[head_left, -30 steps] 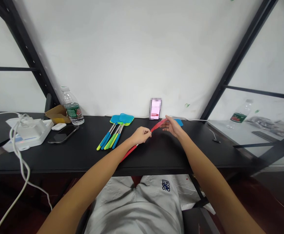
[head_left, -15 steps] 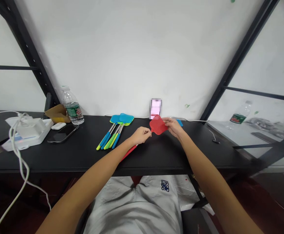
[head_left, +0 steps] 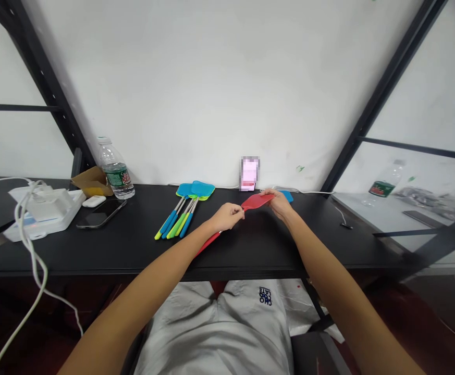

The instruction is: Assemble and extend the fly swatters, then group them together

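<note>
One red swatter | slants, head far right | left fingers pinching neck | right fingers seemingly gripping edge

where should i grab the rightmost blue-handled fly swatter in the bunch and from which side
Probably by its blue handle, from the near right: the handle points toward the near edge of the table, with no other handle on its right. Other handles crowd its left, and the heads overlap at the far end, so those would be harder to grip singly.
</note>
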The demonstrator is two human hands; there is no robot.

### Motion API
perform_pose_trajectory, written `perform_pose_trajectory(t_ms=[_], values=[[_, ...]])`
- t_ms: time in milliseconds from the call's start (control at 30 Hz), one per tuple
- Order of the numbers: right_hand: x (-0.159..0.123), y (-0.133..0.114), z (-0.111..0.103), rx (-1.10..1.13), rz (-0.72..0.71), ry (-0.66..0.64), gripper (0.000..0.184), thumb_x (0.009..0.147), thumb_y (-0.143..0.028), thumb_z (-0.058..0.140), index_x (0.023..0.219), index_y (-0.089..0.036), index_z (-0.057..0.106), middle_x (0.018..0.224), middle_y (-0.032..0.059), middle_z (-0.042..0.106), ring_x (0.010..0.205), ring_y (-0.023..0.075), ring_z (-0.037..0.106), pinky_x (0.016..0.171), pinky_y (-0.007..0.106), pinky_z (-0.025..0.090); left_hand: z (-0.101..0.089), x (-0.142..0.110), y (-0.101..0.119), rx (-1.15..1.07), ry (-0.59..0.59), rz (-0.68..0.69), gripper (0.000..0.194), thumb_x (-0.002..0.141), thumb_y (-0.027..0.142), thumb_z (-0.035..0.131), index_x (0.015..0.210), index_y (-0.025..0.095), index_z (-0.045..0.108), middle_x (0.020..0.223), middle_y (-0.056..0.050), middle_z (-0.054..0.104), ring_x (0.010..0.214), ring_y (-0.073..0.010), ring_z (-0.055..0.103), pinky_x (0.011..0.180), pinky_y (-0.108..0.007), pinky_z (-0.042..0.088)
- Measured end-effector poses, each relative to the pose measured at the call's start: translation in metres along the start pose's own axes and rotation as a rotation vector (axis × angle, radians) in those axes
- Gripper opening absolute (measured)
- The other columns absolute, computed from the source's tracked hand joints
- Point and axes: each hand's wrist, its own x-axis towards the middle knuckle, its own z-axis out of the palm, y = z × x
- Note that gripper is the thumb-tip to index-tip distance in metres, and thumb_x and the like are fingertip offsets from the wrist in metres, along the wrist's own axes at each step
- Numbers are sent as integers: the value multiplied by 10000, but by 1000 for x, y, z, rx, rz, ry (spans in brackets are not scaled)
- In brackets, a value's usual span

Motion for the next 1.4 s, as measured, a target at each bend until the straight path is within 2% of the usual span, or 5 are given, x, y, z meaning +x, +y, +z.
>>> perform_pose_trajectory(t_ms=[267,467,633,1000,1400], values=[[-8,-19,3,138,153,-84,346,811,-498,552,814,-170,661,803,102,697,703,200,647,563,281,473,-3,0,0,-15,27,-14,250,832,343,486,752,154,628,409,81,399,327,-73,408,392,-197,281],[-7,-16,0,103,90,-85,194,659,-308,684,804,-180,681,779,46,678,664,166,606,558,271,473,-2,1,-2,-3,30,-16,256,844,349,472,733,163,608,392,81,390,309,-77,413,374,-191,278],[-3,-8,-2,77,61,-79,306,566,-199,710,871,-206,693,834,20,683,753,168,619,646,279,491,-2,0,-1,14,28,-18,260,852,346,455,742,164,605,398,78,412,308,-76,419,373,-187,280],[-1,-6,-2,19,28,-93,230,533,-181,671,761,-191,640,736,2,654,664,133,577,639,266,443,-1,-3,3,27,-12,-16,318,858,408,455,753,159,621,401,77,402,318,-80,405,391,-200,294],[0,0,4,-26,-109,-11,107,563,-219,632,652,-197,576,805,15,656,815,166,600,750,300,466,-1,-5,10,12,-71,-35,342,865,426,445,797,156,642,397,81,372,307,-86,391,382,-205,300]])
